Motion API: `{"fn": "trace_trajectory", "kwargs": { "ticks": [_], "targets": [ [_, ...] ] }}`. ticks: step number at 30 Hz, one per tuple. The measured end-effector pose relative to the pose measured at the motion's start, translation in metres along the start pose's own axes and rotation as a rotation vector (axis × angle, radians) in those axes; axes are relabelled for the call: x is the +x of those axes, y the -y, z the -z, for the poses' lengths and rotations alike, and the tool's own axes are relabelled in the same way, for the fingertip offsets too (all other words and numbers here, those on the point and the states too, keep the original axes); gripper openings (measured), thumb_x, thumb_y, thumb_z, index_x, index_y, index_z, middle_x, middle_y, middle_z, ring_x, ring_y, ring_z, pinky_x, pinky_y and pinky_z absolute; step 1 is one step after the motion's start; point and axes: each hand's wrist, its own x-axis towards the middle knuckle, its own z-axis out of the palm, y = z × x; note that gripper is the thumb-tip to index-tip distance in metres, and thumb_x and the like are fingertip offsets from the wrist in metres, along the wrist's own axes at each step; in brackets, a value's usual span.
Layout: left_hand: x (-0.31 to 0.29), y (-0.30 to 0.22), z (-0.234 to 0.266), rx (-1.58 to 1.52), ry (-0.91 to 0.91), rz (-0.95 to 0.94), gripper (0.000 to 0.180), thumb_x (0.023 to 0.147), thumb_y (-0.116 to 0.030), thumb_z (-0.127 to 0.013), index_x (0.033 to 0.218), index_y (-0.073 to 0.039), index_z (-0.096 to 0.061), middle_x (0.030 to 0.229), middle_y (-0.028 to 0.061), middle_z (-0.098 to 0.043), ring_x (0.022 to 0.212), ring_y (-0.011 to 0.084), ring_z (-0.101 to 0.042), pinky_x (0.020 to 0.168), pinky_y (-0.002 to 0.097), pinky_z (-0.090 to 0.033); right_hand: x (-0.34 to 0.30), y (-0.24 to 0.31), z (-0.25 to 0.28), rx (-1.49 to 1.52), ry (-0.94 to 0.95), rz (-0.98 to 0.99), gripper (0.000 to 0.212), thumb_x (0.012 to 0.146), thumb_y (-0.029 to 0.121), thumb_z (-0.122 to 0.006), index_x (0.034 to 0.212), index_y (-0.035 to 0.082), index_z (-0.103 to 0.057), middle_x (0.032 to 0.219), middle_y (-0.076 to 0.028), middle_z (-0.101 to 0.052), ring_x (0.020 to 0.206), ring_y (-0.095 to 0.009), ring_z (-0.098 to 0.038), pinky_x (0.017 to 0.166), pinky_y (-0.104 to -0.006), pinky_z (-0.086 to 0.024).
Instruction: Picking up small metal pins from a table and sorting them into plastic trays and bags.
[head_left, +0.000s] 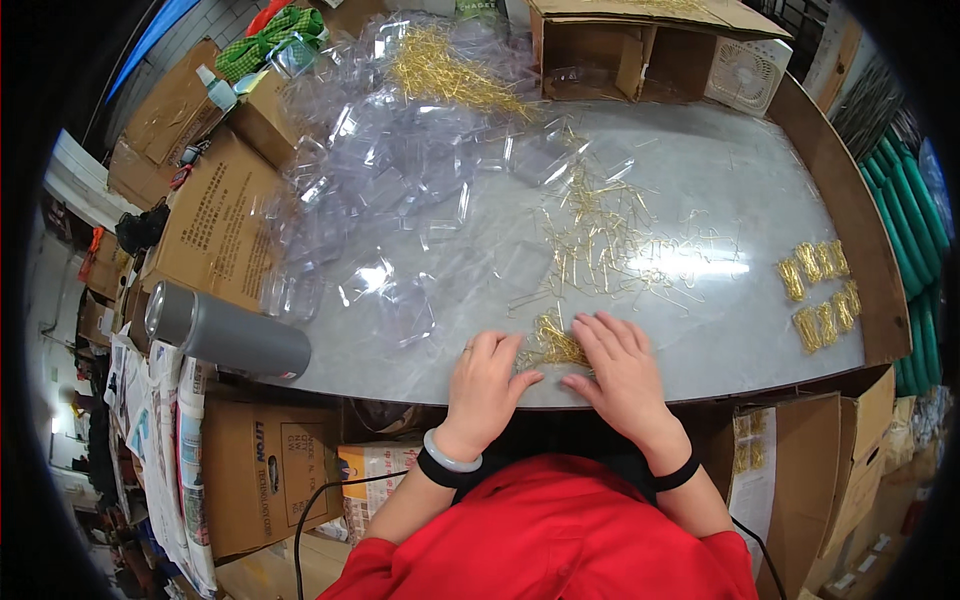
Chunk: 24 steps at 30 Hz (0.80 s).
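The left hand (487, 385) is spread, its thumb apart from its bent fingers and reaching toward a small cluster of gold wire pieces (562, 342). The right hand (622, 375) is also spread, thumb held away, fingers extended along the other side; whether its fingertips press on the wires I cannot tell. The cluster lies between the two hands, near the front edge of the grey tabletop (715, 340). Just beyond it, loose gold wires (600, 250) lie scattered in every direction. Left of these, clear plastic boxes (395, 185) form a broad heap, with a denser gold wire pile (430, 65) at its far end. Toward the right edge, gold bundles (827, 325) sit in two rows. A grey bottle (245, 335) lies at the left front. At the back, a white fan (747, 75) stands beside an open-fronted cardboard box (660, 22).
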Motion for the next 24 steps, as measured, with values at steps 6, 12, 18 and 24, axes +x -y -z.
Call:
{"fn": "trace_trajectory", "kwargs": {
  "ticks": [6,12,18,24],
  "targets": [
    [0.012,-0.007,0.0,0.118,0.013,-0.07,0.065,0.078,-0.023,-0.083,0.133,0.0,-0.057,0.129,0.019,-0.053,0.12,0.0394,-0.049,0.101,0.0488,-0.041,0.012,-0.009,-0.004,0.074,0.195,0.18,0.052,0.086,0.0,-0.059,0.137,0.008,-0.056,0.142,-0.007,-0.057,0.138,-0.027,-0.049,0.118,-0.0504,-0.032],
    [0.005,0.0,-0.007,0.148,0.048,-0.179,0.061,0.083,-0.02,-0.078,0.135,0.002,-0.054,0.141,0.0204,-0.047,0.139,0.0421,-0.038,0.116,0.0548,-0.03,-0.001,-0.009,0.001,0.166,0.15,0.234,0.05,0.086,-0.005,-0.058,0.135,0.008,-0.058,0.142,-0.014,-0.055,0.137,-0.036,-0.047,0.115,-0.0505,-0.038],
    [0.008,-0.013,-0.025,0.148,0.091,-0.266,0.059,0.09,-0.013,-0.07,0.14,0.004,-0.046,0.145,0.0242,-0.042,0.141,0.043,-0.037,0.118,0.0548,-0.029,-0.025,0.008,-0.006,0.077,-0.032,-0.135,0.05,0.091,-0.001,-0.058,0.14,-0.005,-0.047,0.149,-0.029,-0.041,0.137,-0.049,-0.041,0.113,-0.0505,-0.039],
    [0.01,-0.012,-0.038,-0.009,0.062,-0.27,0.054,0.088,-0.005,-0.068,0.137,0.006,-0.049,0.141,0.0244,-0.044,0.136,0.043,-0.042,0.114,0.048,-0.038,-0.014,-0.001,-0.012,0.331,0.057,-0.02,0.069,0.087,0.006,-0.07,0.147,-0.005,-0.038,0.152,-0.027,-0.039,0.142,-0.045,-0.037,0.116,-0.049,-0.036]
  ]
}}
